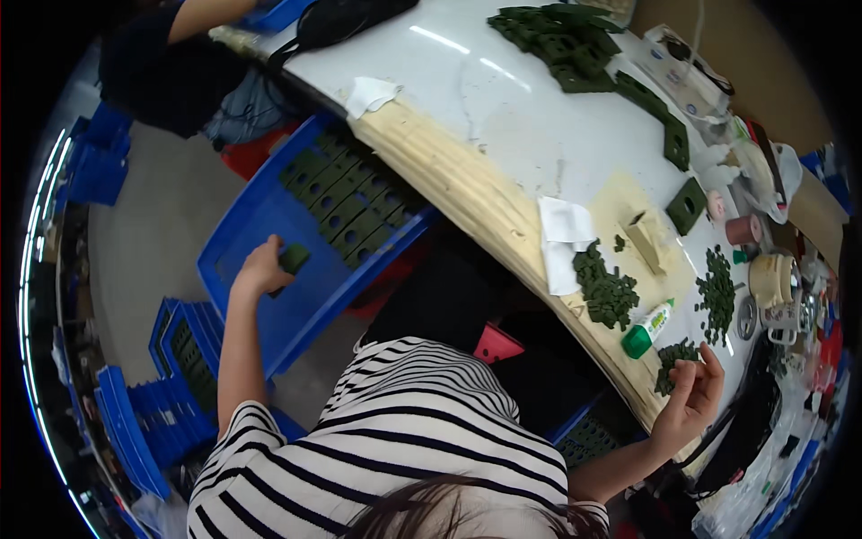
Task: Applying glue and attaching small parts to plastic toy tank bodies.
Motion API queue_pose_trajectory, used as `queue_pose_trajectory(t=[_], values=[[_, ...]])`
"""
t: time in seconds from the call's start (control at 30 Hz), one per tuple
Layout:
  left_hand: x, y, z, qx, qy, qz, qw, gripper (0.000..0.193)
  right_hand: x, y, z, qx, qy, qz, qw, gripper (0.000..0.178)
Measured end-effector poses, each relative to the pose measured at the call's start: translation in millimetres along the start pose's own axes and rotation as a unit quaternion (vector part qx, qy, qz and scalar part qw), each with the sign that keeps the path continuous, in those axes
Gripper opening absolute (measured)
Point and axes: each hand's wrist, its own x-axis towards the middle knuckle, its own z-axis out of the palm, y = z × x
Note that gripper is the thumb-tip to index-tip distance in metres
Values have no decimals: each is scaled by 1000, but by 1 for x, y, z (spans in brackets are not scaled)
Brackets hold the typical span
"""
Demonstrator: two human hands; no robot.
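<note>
The tabletop (pixel 503 108) runs diagonally, its pale front edge (pixel 467 193) bare and its middle open. Below that edge, at my left, a blue tray (pixel 260 225) has free floor on its near half; rows of green blocks (pixel 346 202) fill its far half. Along the tabletop's far edge lies a green pile (pixel 561 45). Near the right end sit green bits (pixel 606 292), a glue bottle (pixel 648 328), white paper (pixel 564 242) and a tape roll (pixel 743 230), crowding my right side. My left hand (pixel 262 268) grips a green block (pixel 293 259) over the tray's near half. My right hand (pixel 691 400) hovers at the front edge, fingers loosely curled, seemingly empty, beside small bits (pixel 675 357).
</note>
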Motion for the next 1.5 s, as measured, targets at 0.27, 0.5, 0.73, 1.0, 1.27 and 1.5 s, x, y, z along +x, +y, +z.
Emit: queue_pose_trajectory(t=[0.27,0.5,0.73,1.0,1.27,1.5], values=[[20,4,84,75,-104,63,990,65,-12,-1,-12,-37,-12,-15,999,27],[44,-14,100,64,-95,125,985,74,-22,5,-31,-41,31,16,999,27],[14,49,-7,39,-20,150,988,48,-1,-13,-26,-37,38,-29,998,24],[55,293,-164,-326,269,490,762,28,84,-58,10,-78,10,-209,975,18],[181,475,-213,-97,237,403,879,54,135,-1,32,-134,133,-343,920,10],[194,475,-213,-90,155,413,893,57,137,-1,20,-138,151,-336,919,10]])
